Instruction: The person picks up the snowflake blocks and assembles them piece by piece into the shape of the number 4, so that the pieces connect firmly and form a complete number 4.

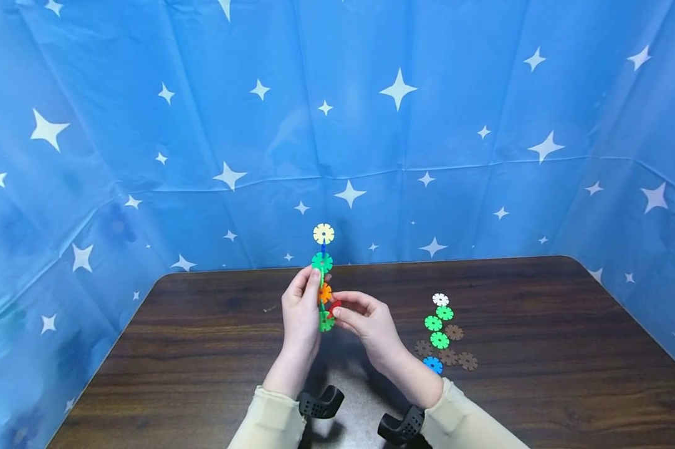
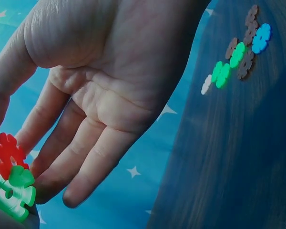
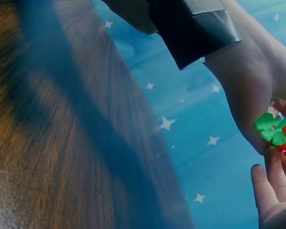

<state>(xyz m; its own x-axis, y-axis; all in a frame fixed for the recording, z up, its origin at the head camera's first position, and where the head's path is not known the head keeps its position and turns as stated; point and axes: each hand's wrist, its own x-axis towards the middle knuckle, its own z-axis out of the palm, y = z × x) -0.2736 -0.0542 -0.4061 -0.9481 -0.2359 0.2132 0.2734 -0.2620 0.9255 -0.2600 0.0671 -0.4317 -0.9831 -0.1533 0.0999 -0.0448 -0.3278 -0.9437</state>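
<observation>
A chain of slotted flower-shaped plastic discs stands upright above the table. A cream disc (image 1: 318,234) tops it, with a blue disc (image 1: 323,248) edge-on below, then a green disc (image 1: 317,262), an orange disc (image 1: 326,292) and a lower green disc (image 1: 325,323). My left hand (image 1: 300,312) grips the chain along its middle, thumb towards me. With thumb and forefinger, my right hand (image 1: 375,327) pinches a red disc (image 1: 335,307) against the chain's right side, just above the lower green disc. Whether the red disc's slot is engaged, I cannot tell.
Loose discs lie on the dark wooden table (image 1: 202,349) to the right: a white disc (image 1: 440,300), several green discs (image 1: 433,323), several brown discs (image 1: 468,362) and a blue disc (image 1: 433,365). Behind the table hangs a blue star-patterned curtain (image 1: 359,137).
</observation>
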